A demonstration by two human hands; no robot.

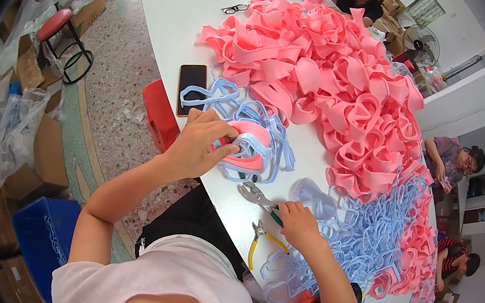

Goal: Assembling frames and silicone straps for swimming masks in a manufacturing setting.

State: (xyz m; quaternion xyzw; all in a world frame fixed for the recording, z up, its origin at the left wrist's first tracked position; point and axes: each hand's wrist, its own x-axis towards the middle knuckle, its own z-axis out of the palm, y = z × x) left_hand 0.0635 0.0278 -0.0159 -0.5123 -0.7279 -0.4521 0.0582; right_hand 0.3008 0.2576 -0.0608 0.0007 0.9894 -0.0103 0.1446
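My left hand (201,142) pinches a soft pink and pale blue loop-shaped piece (247,163) between thumb and fingers, above the near edge of the white table. Pale blue frame-like loops (226,92) lie in a small heap just beyond it. To the right, my right hand (302,223) is closed on the green handle of a pair of pliers (256,195); their metal jaws point toward the held piece. Yellow-handled cutting pliers (259,236) rest on the table closer to me. A black phone (192,82) lies beyond my left hand.
A large pile of pink bands (322,70) covers the table's far middle. Many pale blue loops (361,230) heap up beside my right arm. At the left stand a red stool (55,25), cartons and a blue crate (41,235). Other people sit along the far and right sides.
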